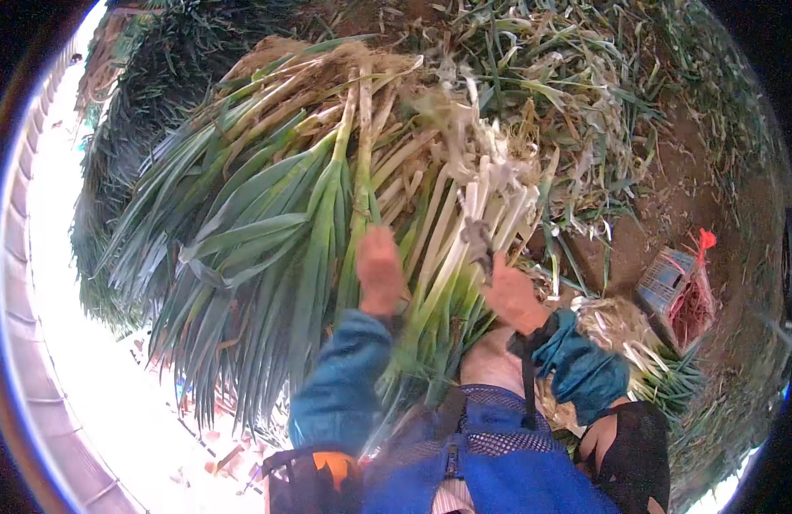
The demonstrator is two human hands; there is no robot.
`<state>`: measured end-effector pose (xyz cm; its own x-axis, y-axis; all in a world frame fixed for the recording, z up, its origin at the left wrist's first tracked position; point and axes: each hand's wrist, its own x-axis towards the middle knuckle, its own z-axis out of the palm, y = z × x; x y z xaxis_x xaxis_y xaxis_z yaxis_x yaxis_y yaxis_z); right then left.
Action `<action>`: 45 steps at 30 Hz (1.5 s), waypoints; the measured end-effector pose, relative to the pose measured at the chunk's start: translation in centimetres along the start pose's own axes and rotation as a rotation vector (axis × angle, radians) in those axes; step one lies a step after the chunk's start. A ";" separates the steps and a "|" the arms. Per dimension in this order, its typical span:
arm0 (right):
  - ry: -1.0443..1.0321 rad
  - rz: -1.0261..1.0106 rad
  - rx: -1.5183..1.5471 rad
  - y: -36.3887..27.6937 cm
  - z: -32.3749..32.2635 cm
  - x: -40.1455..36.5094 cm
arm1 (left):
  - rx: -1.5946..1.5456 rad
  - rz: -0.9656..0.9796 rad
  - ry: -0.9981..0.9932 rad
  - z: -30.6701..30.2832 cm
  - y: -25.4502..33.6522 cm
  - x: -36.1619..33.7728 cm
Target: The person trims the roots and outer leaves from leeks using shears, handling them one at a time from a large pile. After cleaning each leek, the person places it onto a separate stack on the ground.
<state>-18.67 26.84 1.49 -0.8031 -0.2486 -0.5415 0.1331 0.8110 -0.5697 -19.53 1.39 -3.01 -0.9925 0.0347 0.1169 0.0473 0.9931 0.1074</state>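
One big heap of leeks [284, 206] fills the middle and left, roots far and leaves near, with a smaller bundle [640, 347] and then a crate [663, 276] to its right. The left hand [380, 270] is over the heap, the right hand [513, 295] beside its pale stalks near a blurred grey object [477, 240]; I cannot tell either grip's state.

We have bare brown soil [683, 184] for a floor, its upper and right parts strewn with green and pale leaf litter [584, 94]. Along our far left curves a pale, ribbed wall [34, 360]; we cannot tell its material. Beside it, white glare [92, 377] washes out the ground. Our right side lies dimmer, with a bright sliver [728, 484] at the lower edge.
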 end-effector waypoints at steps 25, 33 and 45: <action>-0.108 -0.195 0.028 -6.8 3.6 -5.5 | -0.428 -0.558 -0.672 -7.8 1.9 -8.6; -0.101 -0.066 -0.039 -3.8 3.9 -0.9 | -0.577 -0.620 -0.673 -7.5 3.3 -15.5; -0.195 -0.173 -0.012 -1.7 4.0 -12.3 | -0.710 -0.641 -0.525 -7.6 3.4 -12.1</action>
<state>-6.68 26.45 6.69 -0.6857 -0.4811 -0.5461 -0.0046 0.7532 -0.6578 -6.56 3.53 3.46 -0.7721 -0.2555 -0.5819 -0.6091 0.5585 0.5631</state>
